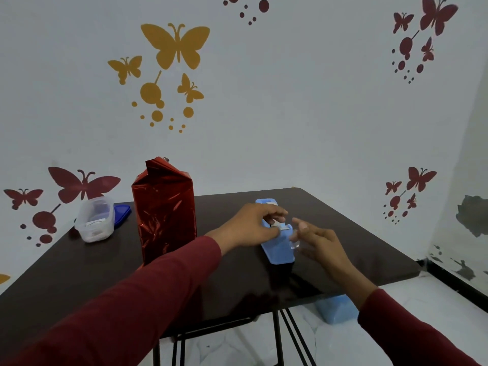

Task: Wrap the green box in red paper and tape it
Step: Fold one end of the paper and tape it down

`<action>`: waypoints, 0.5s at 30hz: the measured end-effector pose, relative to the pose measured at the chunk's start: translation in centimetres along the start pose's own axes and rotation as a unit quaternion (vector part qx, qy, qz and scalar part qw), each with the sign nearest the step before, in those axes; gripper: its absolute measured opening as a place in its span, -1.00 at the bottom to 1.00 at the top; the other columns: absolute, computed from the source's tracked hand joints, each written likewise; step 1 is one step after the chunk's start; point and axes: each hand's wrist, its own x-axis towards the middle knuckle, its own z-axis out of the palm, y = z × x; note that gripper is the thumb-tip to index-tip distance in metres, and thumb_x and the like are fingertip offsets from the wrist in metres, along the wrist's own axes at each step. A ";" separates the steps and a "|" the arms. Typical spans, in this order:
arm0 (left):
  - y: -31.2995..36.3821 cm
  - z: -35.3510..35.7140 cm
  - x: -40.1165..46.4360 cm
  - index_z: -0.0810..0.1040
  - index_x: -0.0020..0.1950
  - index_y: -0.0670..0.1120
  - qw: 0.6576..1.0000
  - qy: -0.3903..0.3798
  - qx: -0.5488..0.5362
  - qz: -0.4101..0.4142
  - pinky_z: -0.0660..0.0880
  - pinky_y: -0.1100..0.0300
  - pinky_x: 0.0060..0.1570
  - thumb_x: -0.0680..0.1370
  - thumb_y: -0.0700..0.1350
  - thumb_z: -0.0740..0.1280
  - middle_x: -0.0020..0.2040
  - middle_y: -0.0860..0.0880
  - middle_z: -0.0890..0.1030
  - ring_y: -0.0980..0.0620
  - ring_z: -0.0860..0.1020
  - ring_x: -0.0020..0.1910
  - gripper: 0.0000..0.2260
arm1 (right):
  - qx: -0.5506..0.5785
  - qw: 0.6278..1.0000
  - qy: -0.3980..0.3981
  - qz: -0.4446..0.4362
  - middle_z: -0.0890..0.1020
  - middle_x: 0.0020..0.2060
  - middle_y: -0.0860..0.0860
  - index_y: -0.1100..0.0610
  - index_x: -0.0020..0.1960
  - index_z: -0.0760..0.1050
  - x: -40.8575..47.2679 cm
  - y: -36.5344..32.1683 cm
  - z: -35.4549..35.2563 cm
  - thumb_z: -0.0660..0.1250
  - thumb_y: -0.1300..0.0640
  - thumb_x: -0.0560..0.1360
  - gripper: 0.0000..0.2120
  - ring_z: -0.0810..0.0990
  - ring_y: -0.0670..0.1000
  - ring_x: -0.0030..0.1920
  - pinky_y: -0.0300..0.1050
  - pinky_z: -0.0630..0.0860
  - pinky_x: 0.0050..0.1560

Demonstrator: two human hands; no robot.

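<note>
At nine o'clock on the dark table (79,265) a clear plastic tub (95,219) is seen, with a blue lid (122,211) lying just behind it. Next to the tub, toward the middle, the box is stood upright. It is already covered in shiny red paper (164,207), so no green is seen. The paper is bunched loosely at the top, at twelve o'clock on the parcel.

At three o'clock from the parcel a blue tape dispenser (277,245) is laid flat. It is held down by the left hand (250,228), with the fingers curled over its far end. The right hand (320,245) is kept just beside it, and a small clear strip of tape (295,244) seems to be pinched between thumb and fingertip, though that is blurred.

Things could go wrong from here. The tape could be folded onto itself if it is pulled crooked. The loose top could be left open if the tape is stuck on too low.
</note>
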 end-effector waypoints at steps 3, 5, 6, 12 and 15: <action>1.4 -0.4 0.4 0.63 0.33 -0.02 0.999 -0.002 -0.038 0.013 0.53 0.35 0.15 0.54 -0.08 0.50 0.08 0.11 0.72 0.28 0.65 0.01 -0.64 | 0.006 0.999 0.016 -0.037 0.63 0.31 -0.07 0.20 -0.16 0.73 0.0 -0.7 -0.4 0.24 0.01 0.69 -0.57 0.62 -0.15 0.26 0.03 0.58 0.26; 2.1 -0.8 0.6 0.65 0.29 -0.02 0.999 0.000 -0.033 0.027 0.55 0.33 0.14 0.53 -0.09 0.53 0.03 0.10 0.74 0.24 0.67 0.01 -0.66 | 0.005 0.999 0.013 -0.047 0.65 0.29 -0.05 0.22 -0.15 0.73 0.1 -1.2 -0.5 0.22 -0.01 0.70 -0.55 0.65 -0.14 0.23 0.14 0.55 0.33; 2.4 -1.0 0.6 0.66 0.27 -0.02 0.999 0.003 -0.030 0.031 0.56 0.34 0.11 0.52 -0.09 0.53 0.00 0.10 0.74 0.24 0.67 0.00 -0.68 | 0.001 0.999 0.010 -0.053 0.65 0.29 -0.05 0.22 -0.15 0.73 0.1 -1.4 -0.5 0.22 -0.03 0.70 -0.54 0.65 -0.11 0.25 0.18 0.54 0.35; 3.9 -1.9 0.3 0.72 0.08 -0.04 0.998 0.036 -0.004 0.053 0.48 0.46 -0.13 0.50 -0.21 0.48 -0.16 0.06 0.74 0.18 0.69 -0.11 -0.82 | -0.043 0.998 0.007 -0.044 0.59 0.37 -0.10 0.17 -0.17 0.74 0.1 -3.0 -0.4 0.19 -0.13 0.70 -0.47 0.53 -0.04 0.40 0.14 0.52 0.36; 4.5 -2.9 0.0 0.72 0.04 -0.04 0.994 0.088 -0.005 0.063 0.47 0.45 -0.17 0.51 -0.23 0.44 -0.19 0.05 0.71 0.22 0.64 -0.18 -0.84 | 0.016 1.000 0.007 0.004 0.63 0.32 -0.03 0.11 -0.28 0.73 0.3 -3.9 -0.4 0.20 -0.17 0.67 -0.44 0.53 -0.04 0.38 0.13 0.52 0.27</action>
